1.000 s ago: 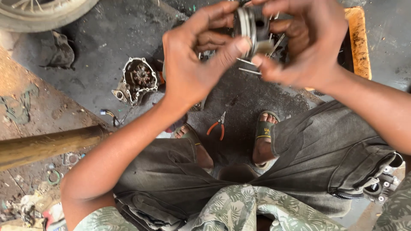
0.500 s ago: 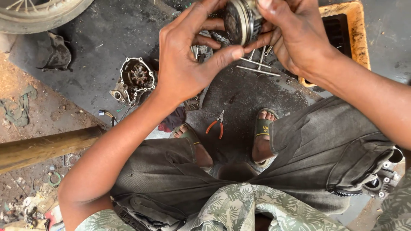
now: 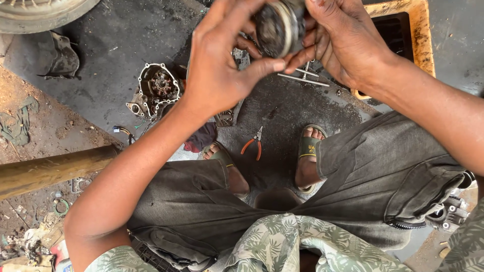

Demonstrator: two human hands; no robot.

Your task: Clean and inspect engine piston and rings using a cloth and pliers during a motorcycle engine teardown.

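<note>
A round, greasy metal engine part [image 3: 278,26] with a pale rim is held up near the top of the head view, between both hands. My left hand [image 3: 222,60] grips its left side, thumb stretched under it. My right hand [image 3: 343,38] wraps its right side with the fingers curled around the rim. Part of the piece is hidden behind the fingers.
On the dark oily floor lie an open engine cover [image 3: 156,88], red-handled pliers [image 3: 253,143], thin metal rods [image 3: 302,78] and a rag [image 3: 201,137]. An orange tray [image 3: 421,35] sits top right, a tyre [image 3: 40,12] top left, a wooden beam [image 3: 50,168] at left. My sandalled feet [image 3: 307,151] rest below.
Both hands have drawn the round part upward and closer to the camera, and it has turned slightly; my left thumb now reaches under it.
</note>
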